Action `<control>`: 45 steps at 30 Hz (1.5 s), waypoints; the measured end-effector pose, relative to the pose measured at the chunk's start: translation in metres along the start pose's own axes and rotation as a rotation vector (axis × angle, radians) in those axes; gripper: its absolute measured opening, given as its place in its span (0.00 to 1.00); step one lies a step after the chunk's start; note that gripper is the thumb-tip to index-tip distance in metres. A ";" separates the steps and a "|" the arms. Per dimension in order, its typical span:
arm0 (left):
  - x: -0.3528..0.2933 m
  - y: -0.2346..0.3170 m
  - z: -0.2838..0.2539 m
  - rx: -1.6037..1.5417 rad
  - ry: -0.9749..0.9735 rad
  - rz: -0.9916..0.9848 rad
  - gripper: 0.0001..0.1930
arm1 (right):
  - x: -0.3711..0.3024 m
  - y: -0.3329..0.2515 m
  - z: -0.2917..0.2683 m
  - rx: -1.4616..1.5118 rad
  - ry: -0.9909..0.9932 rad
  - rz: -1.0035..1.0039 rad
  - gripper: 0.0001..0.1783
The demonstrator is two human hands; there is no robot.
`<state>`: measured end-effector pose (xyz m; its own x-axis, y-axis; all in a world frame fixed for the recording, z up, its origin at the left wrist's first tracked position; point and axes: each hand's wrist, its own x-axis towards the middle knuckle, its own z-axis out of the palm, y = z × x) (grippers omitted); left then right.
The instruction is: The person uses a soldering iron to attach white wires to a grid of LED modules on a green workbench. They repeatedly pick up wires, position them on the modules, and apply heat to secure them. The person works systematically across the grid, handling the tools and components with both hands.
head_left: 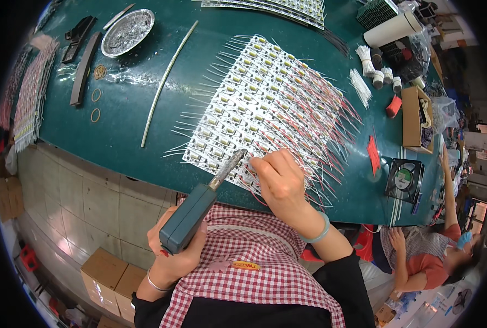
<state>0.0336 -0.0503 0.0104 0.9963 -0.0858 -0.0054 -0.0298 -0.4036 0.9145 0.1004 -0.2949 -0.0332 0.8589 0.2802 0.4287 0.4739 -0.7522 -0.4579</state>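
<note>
My left hand [180, 243] is wrapped round the dark green handle of a soldering iron [187, 218]. The iron's metal tip reaches up and right to a panel of white circuit boards [238, 98] lying on the table. Close beside that tip, my right hand [280, 183] is closed in a pinch over the panel's near edge. What sits between its fingertips is too small to make out. Rows of small components cover the panel. White wires stick out along its left side, and red and white wires [314, 120] spread over its right half.
On the green table [161, 71] lie a foil dish [127, 33], a thin rod [169, 82], a dark bar [85, 68] and rubber bands. Toward the right are wire bundles [365, 60], a white bottle [392, 29], a cardboard box [417, 117] and a fan [404, 180]. A co-worker [424, 262] sits at right.
</note>
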 end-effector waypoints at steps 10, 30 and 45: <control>0.000 -0.003 0.003 0.024 -0.016 0.036 0.09 | -0.001 0.000 0.003 -0.037 0.004 -0.023 0.12; -0.004 -0.010 0.001 0.044 -0.016 0.063 0.10 | -0.002 0.001 0.006 -0.065 0.007 -0.025 0.11; -0.006 -0.006 0.003 -0.016 0.025 0.047 0.12 | -0.005 0.004 0.007 0.008 0.043 0.007 0.13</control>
<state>0.0279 -0.0504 0.0039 0.9955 -0.0813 0.0477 -0.0755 -0.3847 0.9200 0.0995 -0.2951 -0.0432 0.8530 0.2488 0.4588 0.4697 -0.7492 -0.4670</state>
